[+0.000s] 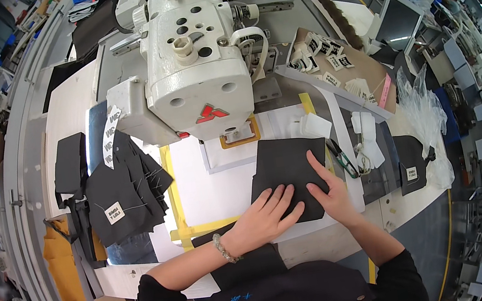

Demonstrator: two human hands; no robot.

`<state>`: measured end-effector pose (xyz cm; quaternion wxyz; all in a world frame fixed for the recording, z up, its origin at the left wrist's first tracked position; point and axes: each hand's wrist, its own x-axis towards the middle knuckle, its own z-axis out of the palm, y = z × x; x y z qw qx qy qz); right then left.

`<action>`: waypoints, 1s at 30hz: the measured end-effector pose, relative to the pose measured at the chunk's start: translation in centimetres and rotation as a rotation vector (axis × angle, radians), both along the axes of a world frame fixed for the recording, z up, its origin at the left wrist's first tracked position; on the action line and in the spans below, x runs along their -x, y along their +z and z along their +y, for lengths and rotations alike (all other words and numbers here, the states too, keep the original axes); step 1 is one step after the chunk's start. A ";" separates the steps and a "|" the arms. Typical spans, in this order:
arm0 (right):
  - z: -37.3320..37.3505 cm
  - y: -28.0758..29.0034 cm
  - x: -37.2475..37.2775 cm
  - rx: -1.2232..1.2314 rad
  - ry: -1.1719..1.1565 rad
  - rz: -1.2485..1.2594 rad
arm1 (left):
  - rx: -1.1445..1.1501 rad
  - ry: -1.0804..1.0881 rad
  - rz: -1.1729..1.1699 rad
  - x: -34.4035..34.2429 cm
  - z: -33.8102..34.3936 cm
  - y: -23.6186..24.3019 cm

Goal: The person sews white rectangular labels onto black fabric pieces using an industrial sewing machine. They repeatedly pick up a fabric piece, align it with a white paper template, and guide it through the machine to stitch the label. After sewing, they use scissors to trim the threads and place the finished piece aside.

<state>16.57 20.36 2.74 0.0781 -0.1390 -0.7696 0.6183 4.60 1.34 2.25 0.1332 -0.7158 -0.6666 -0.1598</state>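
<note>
A black fabric piece (284, 159) lies flat on the white work surface, just in front of a large white sewing machine (197, 100). My left hand (264, 215) rests on its lower part with fingers stretched out. At the right edge of the piece, my right hand (330, 196) lies with thumb and forefinger spread apart. Neither hand is closed around anything. Another black piece (248, 268) is beneath my left forearm, close to my body. Small thread snips (342, 159) with dark green handles lie just right of the fabric.
Stacked black fabric pieces (124, 192), one bearing a white label, sit at the left. Yellow tape (172, 187) borders the white surface. A cardboard tray (360, 63) with several labels stands at the back right. Clear plastic bags (423, 113) hang at the right edge.
</note>
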 end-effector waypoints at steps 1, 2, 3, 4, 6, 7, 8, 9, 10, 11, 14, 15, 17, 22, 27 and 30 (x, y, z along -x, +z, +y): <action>0.1 -0.1 -0.1 0.010 -0.003 -0.003 | 0.011 0.009 0.012 0.1 0.0 -0.6; 0.2 -0.2 -0.1 -0.008 -0.003 0.009 | 0.022 0.018 0.024 0.1 -0.1 -1.4; 0.2 -0.2 0.0 -0.027 -0.002 0.023 | 0.033 0.027 0.038 0.3 -0.1 -1.6; 0.3 -0.2 0.0 -0.046 -0.001 0.037 | 0.006 0.010 0.028 0.7 -0.2 -1.6; 0.5 -0.3 0.2 -0.113 0.003 0.059 | -0.036 -0.036 0.041 1.5 -0.9 -1.7; 0.6 -0.4 0.3 -0.146 0.005 0.070 | -0.057 -0.059 0.047 1.8 -1.2 -1.7; 0.8 -0.5 0.4 -0.141 0.000 0.075 | -0.072 -0.073 0.065 2.2 -1.4 -1.7; 1.1 -0.8 0.5 -0.135 -0.007 0.078 | -0.087 -0.088 0.082 2.7 -1.4 -1.4; 1.2 -1.0 0.7 -0.129 -0.014 0.081 | -0.103 -0.104 0.098 3.2 -1.4 -1.2; 1.4 -1.2 0.9 -0.136 -0.020 0.084 | -0.100 -0.110 0.109 3.6 -1.3 -1.3; 1.8 -1.3 1.9 -0.154 -0.031 0.095 | -0.097 -0.111 0.137 4.7 -1.0 -1.8; 1.9 -1.3 2.3 -0.156 -0.036 0.097 | -0.102 -0.107 0.141 4.9 -0.8 -2.0; 2.2 -1.1 3.2 -0.160 -0.040 0.101 | -0.102 -0.097 0.150 5.7 -0.4 -2.2; 2.6 -0.9 6.0 -0.094 -0.051 0.177 | -0.084 -0.044 0.199 7.9 0.1 -3.1; 1.7 -1.8 7.1 0.137 0.023 0.276 | -0.078 0.050 0.241 10.1 -1.0 -3.4; 2.2 -1.6 7.1 -0.365 0.212 0.262 | -0.063 0.130 0.233 10.8 -2.4 -3.5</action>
